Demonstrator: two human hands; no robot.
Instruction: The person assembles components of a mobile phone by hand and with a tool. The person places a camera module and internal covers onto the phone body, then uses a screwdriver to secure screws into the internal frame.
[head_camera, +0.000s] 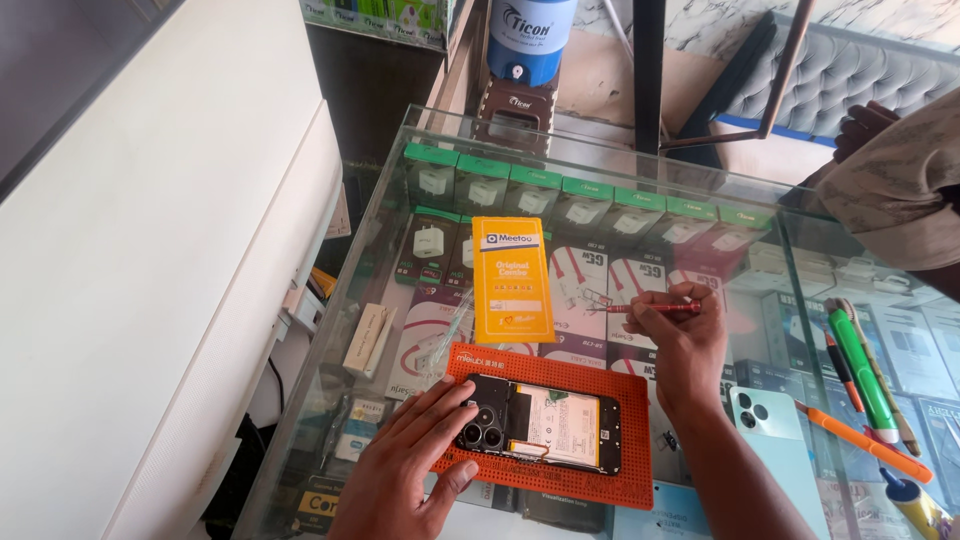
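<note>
Your left hand (415, 450) lies flat, fingers spread, on the camera end of an opened phone (540, 425), gripping nothing. The phone rests back-open on an orange mat (610, 380) atop the glass counter (400, 180); its long axis runs left to right, camera end toward your left hand, the far end pointing right. Above the mat lies a yellow packet (512, 280), long axis pointing away from you. Your right hand (685, 345) hovers past the mat's right corner, fingers pinched closed on a red screwdriver (652, 307); the tool lies roughly level, its tip pointing left. Farther right, a pale green back cover (775, 430) and several pens (865, 385) lie on the glass.
</note>
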